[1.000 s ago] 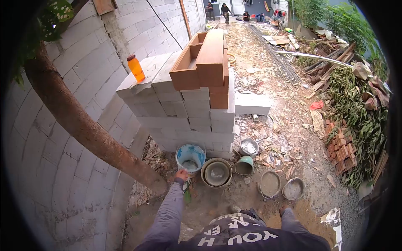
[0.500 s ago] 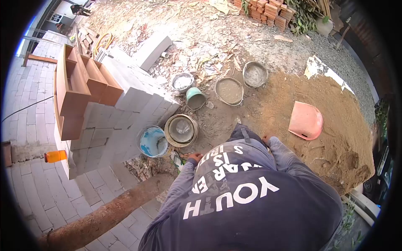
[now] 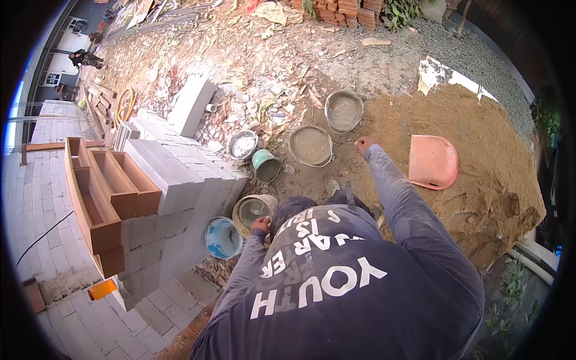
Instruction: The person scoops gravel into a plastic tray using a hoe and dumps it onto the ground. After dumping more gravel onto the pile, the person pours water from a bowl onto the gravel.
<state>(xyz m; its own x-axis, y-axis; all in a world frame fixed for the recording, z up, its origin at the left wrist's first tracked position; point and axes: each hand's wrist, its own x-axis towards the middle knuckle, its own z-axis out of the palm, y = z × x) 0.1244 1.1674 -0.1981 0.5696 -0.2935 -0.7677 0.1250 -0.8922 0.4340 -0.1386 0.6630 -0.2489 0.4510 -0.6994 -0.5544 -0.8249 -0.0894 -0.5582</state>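
Observation:
I see my own torso bent forward in a dark printed shirt. My left hand [image 3: 260, 224] is at the side of a cream bucket [image 3: 239, 219], overlapping its edge; its fingers are too small to tell whether they grip. My right hand [image 3: 363, 144] reaches out over the ground with fingers partly bent and nothing visible in them. Nearest to it stand a bucket of grey-brown wet mix [image 3: 310, 146] and another filled bucket [image 3: 344, 111]. A green bucket [image 3: 266, 166] lies tilted beside a bucket with white contents [image 3: 243, 144]. A blue-lined bucket [image 3: 224, 238] adjoins the cream one.
A sand pile [image 3: 489, 162] rises at right, with a pink plastic piece [image 3: 433, 162] on it. Pale block walls [image 3: 186, 210] stand at left, bearing a brown wooden box frame [image 3: 108, 210]. Stacked bricks [image 3: 342, 12] are at the back. Other people [image 3: 85, 59] appear far left.
My right hand has stretched forward from beside my body toward the filled buckets. My left hand has moved left against the cream bucket. The view has shifted.

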